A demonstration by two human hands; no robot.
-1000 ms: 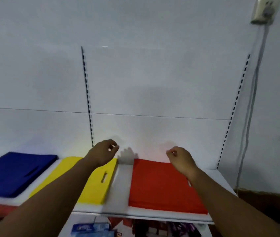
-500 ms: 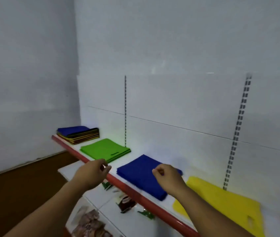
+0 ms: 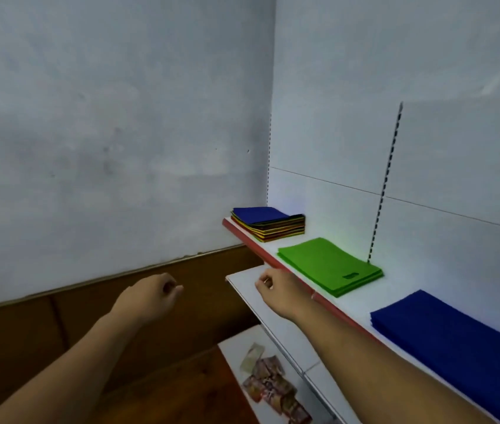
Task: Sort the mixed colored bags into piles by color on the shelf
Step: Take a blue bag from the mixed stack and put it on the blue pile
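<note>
Left hand [image 3: 150,298]: raised in open air in front of the brown wall panel [image 3: 59,325], well left of the shelving. Fingers loosely curled, thumb against the forefinger, holding nothing.

Right hand [image 3: 279,290]: stretched forward above the corner of the lower white shelf [image 3: 245,283], just short of the upper shelf's red front edge. Fingers loosely curled, holding nothing, touching no bag.

Upper shelf [image 3: 361,301] carries 3 groups of bags:
1. Mixed stack [image 3: 268,223] at the far left end, against the corner of the wall. It has a blue bag on top, with yellow, red and dark layers showing at its edges.
2. Green pile [image 3: 329,264], near the stack but apart from it, lying flat with the handle slot towards the right.
3. Blue pile [image 3: 450,332], further right, flat, and cut off by the frame edge.

Lowest shelf: several crumpled packets [image 3: 273,390], their print too blurred to read.
</note>
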